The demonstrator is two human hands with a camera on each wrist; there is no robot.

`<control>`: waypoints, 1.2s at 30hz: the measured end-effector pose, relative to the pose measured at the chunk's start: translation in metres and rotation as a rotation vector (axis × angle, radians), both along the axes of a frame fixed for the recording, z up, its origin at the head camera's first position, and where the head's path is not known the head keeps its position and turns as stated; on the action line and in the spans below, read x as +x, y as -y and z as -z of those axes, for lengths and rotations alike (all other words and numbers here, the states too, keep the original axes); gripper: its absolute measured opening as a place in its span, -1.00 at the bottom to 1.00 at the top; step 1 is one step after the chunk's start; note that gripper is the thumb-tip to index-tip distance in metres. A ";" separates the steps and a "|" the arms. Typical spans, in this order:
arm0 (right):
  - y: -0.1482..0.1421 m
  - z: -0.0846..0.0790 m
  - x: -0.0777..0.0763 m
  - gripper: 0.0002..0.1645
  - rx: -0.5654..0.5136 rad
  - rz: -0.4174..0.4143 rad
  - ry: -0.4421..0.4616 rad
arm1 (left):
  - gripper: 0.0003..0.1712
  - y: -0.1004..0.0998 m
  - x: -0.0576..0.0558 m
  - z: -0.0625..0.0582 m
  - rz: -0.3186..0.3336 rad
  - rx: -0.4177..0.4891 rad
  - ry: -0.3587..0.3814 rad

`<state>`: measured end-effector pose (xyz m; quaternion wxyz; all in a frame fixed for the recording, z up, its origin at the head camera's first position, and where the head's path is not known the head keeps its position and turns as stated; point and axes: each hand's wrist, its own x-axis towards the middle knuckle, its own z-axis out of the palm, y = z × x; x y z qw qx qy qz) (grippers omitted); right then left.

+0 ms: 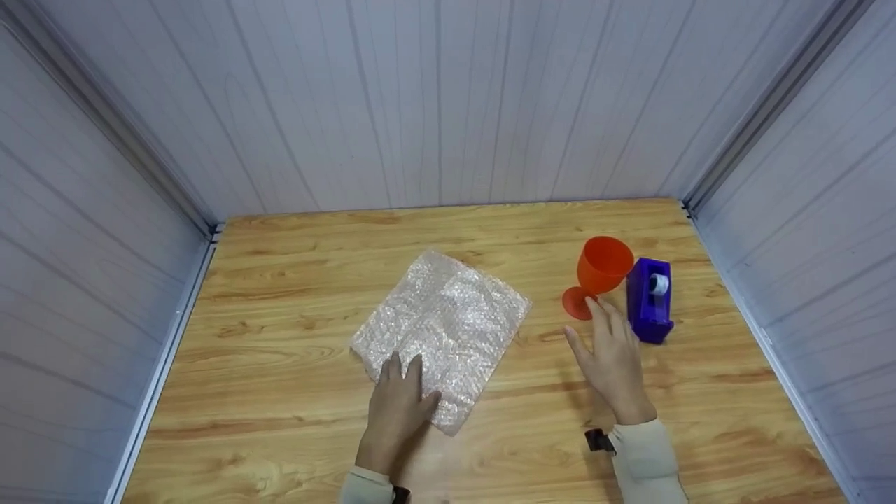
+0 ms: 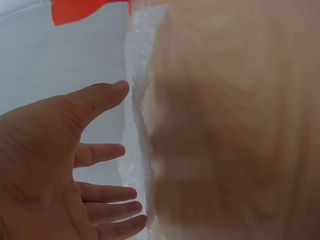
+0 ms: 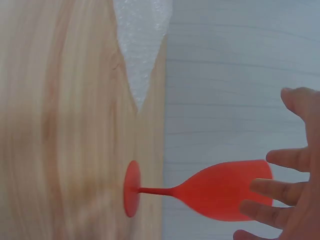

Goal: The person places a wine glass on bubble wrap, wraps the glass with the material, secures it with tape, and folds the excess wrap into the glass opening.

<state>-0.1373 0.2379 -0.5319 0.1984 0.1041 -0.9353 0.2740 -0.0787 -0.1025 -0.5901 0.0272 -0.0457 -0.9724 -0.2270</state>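
Bubble wrap [image 1: 465, 315], clear, crinkled and glossy, lies flat and askew near the middle of our smooth wood-grained table [image 1: 280, 301]. Our left hand [image 1: 397, 406] is over its near-left edge, fingers straight and thumb set apart; we cannot tell whether the fingertips touch the film. To the wrap's right, past a strip of bare wood, we see an orange-red goblet [image 1: 598, 274] upright on its round foot, with a thin stem and a deep, smooth bowl. Our right hand [image 1: 614, 360] reaches toward it, fingers extended and spread, gripping nothing. A boxy, purple tape dispenser [image 1: 638, 301] stands just beside the goblet, crowding its right side, while wood stretches broadly left of the wrap. Pale grooved panels [image 1: 434, 105] border our table at the back and both sides.
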 end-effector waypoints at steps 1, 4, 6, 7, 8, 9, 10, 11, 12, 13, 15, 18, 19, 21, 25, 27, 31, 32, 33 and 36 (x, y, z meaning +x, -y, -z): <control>-0.002 0.002 -0.002 -0.24 -0.010 0.007 0.001 | -0.19 0.001 0.001 0.002 -0.004 0.012 0.013; -0.009 0.007 -0.006 -0.29 -0.044 0.032 0.019 | -0.20 0.003 0.001 0.005 -0.008 0.034 0.035; -0.013 0.011 -0.010 -0.30 -0.076 0.052 0.045 | -0.20 0.003 0.001 0.006 -0.009 0.034 0.042; -0.015 0.013 -0.012 -0.30 -0.092 0.062 0.062 | -0.20 0.003 0.001 0.006 -0.011 0.036 0.047; -0.017 0.015 -0.014 -0.30 -0.111 0.072 0.082 | -0.19 0.003 0.001 0.006 -0.013 0.035 0.050; -0.019 0.017 -0.017 -0.30 -0.131 0.081 0.104 | -0.19 0.003 0.001 0.006 -0.013 0.033 0.056; -0.020 0.019 -0.019 -0.30 -0.151 0.089 0.129 | -0.19 0.002 0.001 0.006 -0.015 0.031 0.060; -0.022 0.022 -0.023 -0.30 -0.171 0.098 0.152 | -0.19 0.002 0.000 0.005 -0.015 0.027 0.062; -0.023 0.024 -0.026 -0.31 -0.194 0.108 0.177 | -0.19 0.002 0.000 0.005 -0.015 0.023 0.064; -0.025 0.027 -0.030 -0.34 -0.213 0.118 0.196 | -0.18 0.002 0.000 0.005 -0.016 0.022 0.069; -0.028 0.034 -0.039 -0.40 -0.233 0.140 0.211 | -0.18 0.002 0.000 0.004 -0.016 0.035 0.078; -0.033 0.044 -0.052 -0.52 -0.238 0.174 0.205 | -0.18 0.001 -0.001 0.003 -0.025 0.070 0.114; -0.034 0.047 -0.057 -0.55 -0.240 0.181 0.201 | -0.18 0.000 -0.001 0.002 -0.029 0.080 0.123; -0.035 0.052 -0.066 -0.61 -0.257 0.195 0.204 | -0.18 -0.001 -0.001 0.002 -0.037 0.093 0.139; -0.034 0.058 -0.081 -0.70 -0.307 0.207 0.230 | -0.18 -0.001 -0.001 0.002 -0.047 0.099 0.131; -0.032 0.060 -0.088 -0.74 -0.307 0.207 0.227 | -0.18 -0.001 -0.001 0.002 -0.052 0.103 0.130; -0.028 0.063 -0.096 -0.77 -0.297 0.220 0.210 | -0.18 0.000 0.000 0.003 -0.051 0.103 0.128; -0.028 0.063 -0.097 -0.77 -0.301 0.229 0.209 | -0.18 -0.001 0.000 0.003 -0.050 0.104 0.130; -0.027 0.064 -0.098 -0.77 -0.304 0.242 0.210 | -0.18 -0.001 0.001 0.003 -0.051 0.104 0.131; -0.026 0.066 -0.100 -0.76 -0.327 0.278 0.214 | -0.17 -0.001 0.001 0.003 -0.052 0.092 0.144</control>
